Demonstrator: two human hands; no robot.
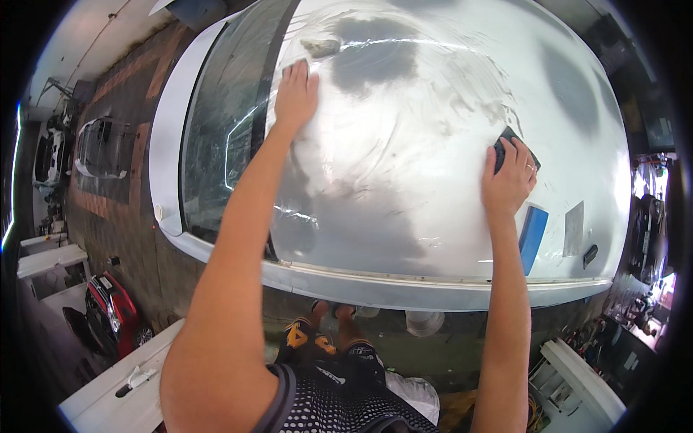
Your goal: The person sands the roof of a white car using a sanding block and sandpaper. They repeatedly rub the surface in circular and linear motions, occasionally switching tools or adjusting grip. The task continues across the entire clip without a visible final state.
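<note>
A white car roof point(375, 137) with grey patches and wet smears spreads before me. My right hand point(511, 177) presses a dark sanding pad point(499, 155) against the roof's right part, fingers bent over it. Towards the windscreen side, my left hand point(296, 97) rests on the roof with its fingers stretched out. A small grey edge shows by its fingertips; I cannot make out what it is. Just beyond lies a crumpled greyish cloth or sponge point(321, 48). Near my right forearm are a long blue sanding block point(533, 239) and a grey sheet of sandpaper point(574, 229).
A small black block point(590, 254) lies by the roof's right near edge. The dark glass point(227, 137) borders the roof on the left. A white bench point(126, 382) stands at lower left, a red car part point(119, 310) beyond it. A translucent bucket point(424, 322) is below the roof edge.
</note>
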